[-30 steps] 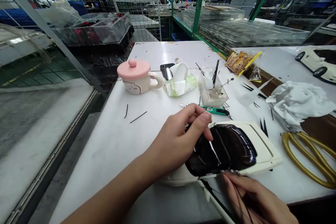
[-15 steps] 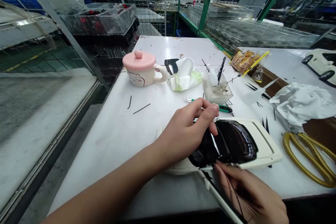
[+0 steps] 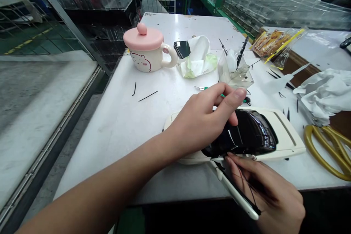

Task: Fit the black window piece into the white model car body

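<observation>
A cream model car (image 3: 285, 128) with a black roof and windows lies across the table, its near door (image 3: 237, 193) swung open toward me. My left hand (image 3: 205, 117) reaches over the windscreen area with bent fingers closed on the car; some fingertips are hidden. At the door opening, my right hand (image 3: 265, 186) is closed, thumb and fingertips pressed together by the near windscreen post. Thin dark and reddish strands (image 3: 248, 184) run across its palm, behind the open door. What its fingertips pinch is too small to make out.
A pink-lidded mug (image 3: 145, 55), a tissue pack (image 3: 197, 62) and a clear box of tools (image 3: 236, 71) stand beyond the car. Gold-handled scissors (image 3: 329, 146) lie right, below crumpled white tissue (image 3: 326, 93). Black bent strips (image 3: 148, 96) lie left. The table's front edge is close.
My view has tilted down, so the table things sit higher in the picture. Both hands remain at the car, with the left fingers slightly raised and the door still open.
</observation>
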{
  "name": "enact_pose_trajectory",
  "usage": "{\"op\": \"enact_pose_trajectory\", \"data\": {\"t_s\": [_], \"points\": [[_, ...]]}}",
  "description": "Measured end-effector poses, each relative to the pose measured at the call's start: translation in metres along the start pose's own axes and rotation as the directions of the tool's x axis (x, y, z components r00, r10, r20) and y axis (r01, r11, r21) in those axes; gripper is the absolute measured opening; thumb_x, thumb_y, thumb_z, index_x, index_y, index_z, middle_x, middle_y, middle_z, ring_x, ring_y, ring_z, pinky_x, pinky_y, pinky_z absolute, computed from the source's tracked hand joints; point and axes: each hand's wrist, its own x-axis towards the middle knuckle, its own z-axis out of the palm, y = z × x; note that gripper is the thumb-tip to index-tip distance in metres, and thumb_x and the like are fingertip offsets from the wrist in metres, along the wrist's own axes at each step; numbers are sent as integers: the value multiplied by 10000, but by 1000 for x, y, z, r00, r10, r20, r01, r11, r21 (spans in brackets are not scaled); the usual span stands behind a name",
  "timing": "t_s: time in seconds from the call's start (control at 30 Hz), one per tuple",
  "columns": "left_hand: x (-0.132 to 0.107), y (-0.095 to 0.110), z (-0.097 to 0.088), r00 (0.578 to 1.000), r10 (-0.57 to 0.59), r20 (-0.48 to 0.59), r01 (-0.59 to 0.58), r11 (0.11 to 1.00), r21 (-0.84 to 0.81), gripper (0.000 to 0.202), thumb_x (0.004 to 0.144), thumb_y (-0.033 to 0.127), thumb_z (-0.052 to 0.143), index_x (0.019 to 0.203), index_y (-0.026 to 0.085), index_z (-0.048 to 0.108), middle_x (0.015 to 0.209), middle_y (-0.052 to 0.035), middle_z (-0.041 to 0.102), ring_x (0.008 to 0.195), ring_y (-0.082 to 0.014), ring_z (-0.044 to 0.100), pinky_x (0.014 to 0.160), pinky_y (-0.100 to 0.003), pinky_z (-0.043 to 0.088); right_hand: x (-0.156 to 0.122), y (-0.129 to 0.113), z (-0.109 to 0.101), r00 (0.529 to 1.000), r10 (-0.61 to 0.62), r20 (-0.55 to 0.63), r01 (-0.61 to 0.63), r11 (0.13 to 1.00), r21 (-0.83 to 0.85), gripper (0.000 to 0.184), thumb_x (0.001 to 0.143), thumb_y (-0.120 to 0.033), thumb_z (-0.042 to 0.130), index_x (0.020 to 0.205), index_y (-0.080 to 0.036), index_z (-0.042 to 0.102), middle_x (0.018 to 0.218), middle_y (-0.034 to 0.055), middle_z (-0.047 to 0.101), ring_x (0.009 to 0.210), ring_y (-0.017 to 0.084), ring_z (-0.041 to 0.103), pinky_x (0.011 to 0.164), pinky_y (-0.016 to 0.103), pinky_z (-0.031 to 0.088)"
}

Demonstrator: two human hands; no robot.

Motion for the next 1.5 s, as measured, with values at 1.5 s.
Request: {"op": "enact_pose_trajectory", "data": {"t_s": [1.5], "points": [[-12,6,4,804,304,512,-441,881,170,134,807,130,626,862,208,531,899,4,653,890,-138,617,1153,-343,294,3,13,-45,775,523,355,-631,612,477,191,795,-390,743,875,-229,804,332,-33,453,215,57,291,244,148,209]]}}
